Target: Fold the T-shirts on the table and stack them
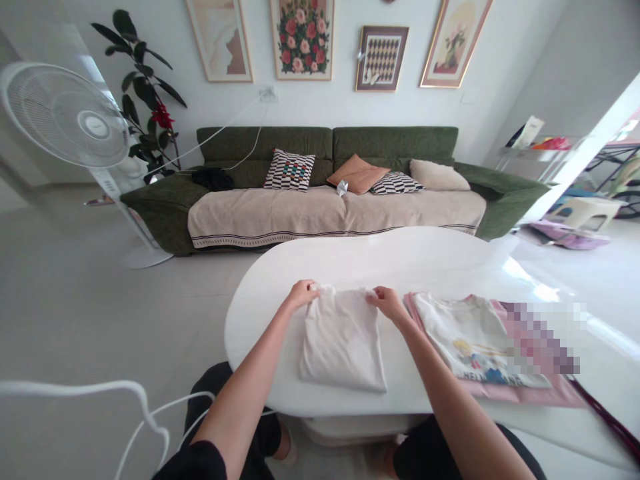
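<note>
A plain white garment (345, 340), folded into a rough rectangle, lies flat on the white table (270, 287). At its far left corner my left hand (303, 293) pinches the cloth between thumb and fingers. My right hand (387, 301) grips the far right corner the same way. Between the two hands the far edge looks slightly bunched. Whether it is a shirt cannot be made out. Right of my right hand, a folded white printed T-shirt (450, 327) rests on pink cloth (530, 393).
A dark strap (610, 420) trails over the table's right side, near a blurred-out patch. Beyond the table stands a green sofa (280, 150) with several cushions. A white fan (95, 127) is at the left, and a white cable (145, 400) loops at lower left.
</note>
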Action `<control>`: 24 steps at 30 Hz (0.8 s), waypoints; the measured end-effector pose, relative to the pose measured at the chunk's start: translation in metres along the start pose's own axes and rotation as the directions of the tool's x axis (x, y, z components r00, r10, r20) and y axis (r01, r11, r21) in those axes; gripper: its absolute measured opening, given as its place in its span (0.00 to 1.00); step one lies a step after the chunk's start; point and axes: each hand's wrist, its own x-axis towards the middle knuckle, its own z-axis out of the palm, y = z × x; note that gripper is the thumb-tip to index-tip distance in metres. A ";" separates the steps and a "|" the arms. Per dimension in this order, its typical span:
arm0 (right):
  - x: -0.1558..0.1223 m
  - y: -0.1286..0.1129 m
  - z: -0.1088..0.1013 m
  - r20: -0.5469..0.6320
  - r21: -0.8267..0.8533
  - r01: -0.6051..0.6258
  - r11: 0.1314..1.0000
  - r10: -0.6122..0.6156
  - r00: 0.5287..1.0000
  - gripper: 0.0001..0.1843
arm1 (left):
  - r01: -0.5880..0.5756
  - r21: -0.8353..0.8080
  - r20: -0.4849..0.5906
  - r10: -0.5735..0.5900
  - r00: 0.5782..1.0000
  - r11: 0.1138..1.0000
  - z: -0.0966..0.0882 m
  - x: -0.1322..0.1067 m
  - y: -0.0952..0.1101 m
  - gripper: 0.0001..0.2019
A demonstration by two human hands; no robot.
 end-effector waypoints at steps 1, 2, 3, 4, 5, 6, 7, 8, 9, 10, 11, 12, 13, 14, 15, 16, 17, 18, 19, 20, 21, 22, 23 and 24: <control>0.000 -0.010 -0.014 -0.012 0.025 0.027 0.999 -0.026 1.000 0.11 | -0.050 -0.029 -0.001 0.050 0.999 0.998 -0.011 -0.002 0.011 0.10; -0.001 -0.022 -0.028 -0.033 0.050 0.063 0.997 -0.062 0.998 0.12 | -0.115 -0.067 -0.013 0.114 0.993 0.991 -0.022 -0.005 0.022 0.12; -0.006 -0.033 -0.041 -0.067 0.072 0.113 0.991 -0.108 0.992 0.13 | -0.192 -0.111 -0.031 0.190 0.981 0.975 -0.032 -0.009 0.033 0.14; -0.012 -0.044 -0.052 -0.114 0.082 0.174 0.981 -0.164 0.980 0.13 | -0.272 -0.158 -0.048 0.268 0.962 0.949 -0.041 -0.016 0.043 0.15; -0.022 -0.053 -0.061 -0.165 0.070 0.232 0.970 -0.218 0.962 0.12 | -0.345 -0.199 -0.064 0.339 0.939 0.917 -0.047 -0.024 0.050 0.17; -0.035 -0.059 -0.066 -0.207 0.032 0.280 0.960 -0.267 0.941 0.12 | -0.401 -0.224 -0.077 0.394 0.916 0.888 -0.050 -0.034 0.053 0.18; -0.049 -0.062 -0.068 -0.230 -0.028 0.313 0.949 -0.311 0.922 0.11 | -0.433 -0.222 -0.083 0.426 0.901 0.873 -0.051 -0.044 0.053 0.19; -0.065 -0.061 -0.066 -0.222 -0.098 0.330 0.939 -0.344 0.912 0.10 | -0.436 -0.189 -0.077 0.430 0.900 0.880 -0.049 -0.055 0.050 0.20; -0.081 -0.057 -0.062 -0.182 -0.162 0.342 0.926 -0.368 0.912 0.10 | -0.418 -0.133 -0.057 0.414 0.908 0.899 -0.046 -0.066 0.042 0.18; -0.097 -0.050 -0.055 -0.105 -0.210 0.358 0.910 -0.385 0.917 0.10 | -0.381 -0.058 -0.018 0.381 0.924 0.923 -0.041 -0.075 0.032 0.16; -0.112 -0.041 -0.048 0.015 -0.233 0.384 0.894 -0.391 0.920 0.12 | -0.329 0.033 0.035 0.327 0.944 0.944 -0.035 -0.084 0.021 0.14; -0.125 -0.031 -0.041 0.160 -0.231 0.412 0.881 -0.383 0.910 0.13 | -0.267 0.130 0.092 0.257 0.962 0.955 -0.029 -0.091 0.009 0.13; -0.134 -0.022 -0.035 0.300 -0.212 0.429 0.878 -0.360 0.884 0.15 | -0.210 0.222 0.134 0.183 0.974 0.952 -0.022 -0.098 -0.001 0.13; -0.141 -0.013 -0.030 0.407 -0.188 0.432 0.882 -0.330 0.852 0.15 | -0.172 0.297 0.150 0.132 0.980 0.939 -0.015 -0.103 -0.009 0.14; -0.142 -0.006 -0.027 0.462 -0.170 0.420 0.892 -0.304 0.833 0.15 | -0.158 0.349 0.139 0.115 0.984 0.924 -0.007 -0.107 -0.013 0.16; -0.140 0.000 -0.025 0.465 -0.164 0.399 0.902 -0.286 0.838 0.14 | -0.168 0.375 0.110 0.136 0.985 0.912 0.002 -0.111 -0.013 0.17; -0.133 0.004 -0.024 0.422 -0.174 0.374 0.911 -0.274 0.864 0.13 | -0.202 0.379 0.077 0.187 0.979 0.903 0.013 -0.115 -0.009 0.17; -0.123 0.008 -0.023 0.352 -0.196 0.352 0.915 -0.269 0.896 0.14 | -0.256 0.370 0.058 0.253 0.966 0.893 0.025 -0.118 -0.003 0.16; -0.111 0.011 -0.021 0.280 -0.228 0.337 0.913 -0.270 0.921 0.15 | -0.313 0.358 0.052 0.316 0.947 0.880 0.040 -0.122 0.005 0.16; -0.098 0.013 -0.019 0.219 -0.274 0.326 0.905 -0.271 0.937 0.15 | -0.366 0.349 0.067 0.367 0.928 0.862 0.055 -0.126 0.014 0.16; -0.085 0.016 -0.015 0.181 -0.332 0.314 0.889 -0.266 0.947 0.16 | -0.407 0.351 0.104 0.397 0.912 0.843 0.071 -0.130 0.022 0.17; -0.075 0.019 -0.011 0.163 -0.393 0.299 0.870 -0.254 0.953 0.17 | -0.424 0.367 0.147 0.399 0.905 0.828 0.087 -0.133 0.027 0.19; -0.067 0.022 -0.007 0.159 -0.448 0.282 0.848 -0.235 0.959 0.18 | -0.428 0.388 0.189 0.384 0.904 0.816 0.100 -0.137 0.031 0.20; -0.062 0.026 -0.003 0.160 -0.492 0.265 0.829 -0.214 0.964 0.18 | -0.422 0.411 0.218 0.362 0.906 0.808 0.110 -0.140 0.031 0.21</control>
